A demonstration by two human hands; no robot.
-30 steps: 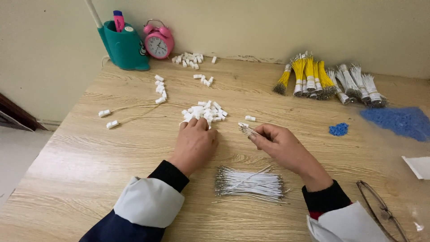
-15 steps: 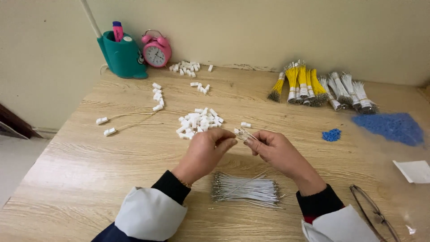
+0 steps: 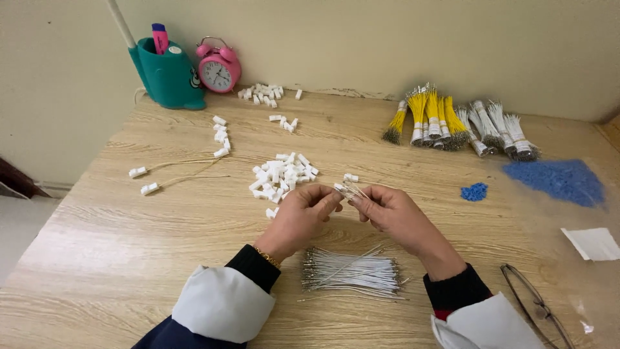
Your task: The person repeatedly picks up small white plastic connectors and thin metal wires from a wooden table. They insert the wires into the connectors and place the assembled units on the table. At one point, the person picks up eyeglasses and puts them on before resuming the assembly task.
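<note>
One alarm clock [image 3: 219, 68], one teal holder [image 3: 166, 76], two hands.

White paper slip [image 3: 593, 243], blank-looking, rectangular, flat on table at 3 o'clock edge. Clear plastic bag [image 3: 568, 284] beside it, 4 o'clock. No screens, signs.

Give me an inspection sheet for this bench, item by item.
Surface: pale wooden table.
Job's things: small white connector with thin white wires pinched between both hands; pile of white connectors just beyond; bundle of white wires near the wrists.
Clutter: scattered connectors, yellow wire bundles, white wire bundles, blue heap, eyeglasses, paper slip.
Grippers: left hand and right hand raised together, fingertips on the connector.
Cables: two finished leads at left.
Surroundings: teal holder, pink alarm clock, cream wall.
</note>
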